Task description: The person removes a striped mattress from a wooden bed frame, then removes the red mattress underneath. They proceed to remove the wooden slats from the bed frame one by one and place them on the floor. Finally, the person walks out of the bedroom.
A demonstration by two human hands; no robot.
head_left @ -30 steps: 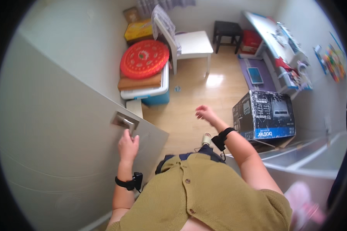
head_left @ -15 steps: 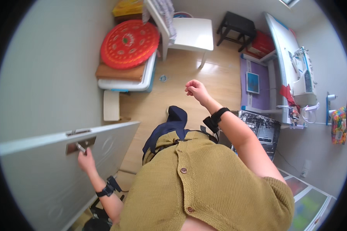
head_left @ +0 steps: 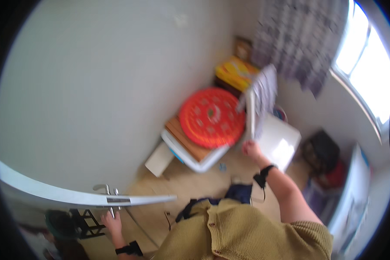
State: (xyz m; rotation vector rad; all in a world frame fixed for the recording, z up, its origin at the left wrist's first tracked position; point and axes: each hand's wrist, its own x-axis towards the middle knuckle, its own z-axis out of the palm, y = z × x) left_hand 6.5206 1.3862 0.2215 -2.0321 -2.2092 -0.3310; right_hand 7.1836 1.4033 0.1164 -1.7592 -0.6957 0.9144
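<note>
My left hand (head_left: 112, 223) is at the lower left, its fingers round the metal door handle (head_left: 112, 212) on the near face of a white door (head_left: 52, 187). The door stands ajar, seen nearly edge-on, and a second lever (head_left: 102, 187) sticks out on its far face. My right hand (head_left: 252, 149) hangs in the air ahead of me with fingers curled in and nothing visible in them. In the picture it overlaps the side of a white chair (head_left: 281, 138); whether it touches the chair I cannot tell. Both wrists wear black straps.
A round red patterned lid (head_left: 212, 118) lies on a brown board and a white-lidded bin (head_left: 199, 165). Behind are a yellow box (head_left: 236, 73) and a curtain (head_left: 297, 39) by a bright window. A black stool (head_left: 323, 151) and white table (head_left: 349, 190) stand right; another stool (head_left: 86, 223) lies beyond the door.
My view has swung toward the left wall and up, bringing in the window and curtain. The door now shows edge-on, with my left hand still at its handle. My right hand stays raised and curled.
</note>
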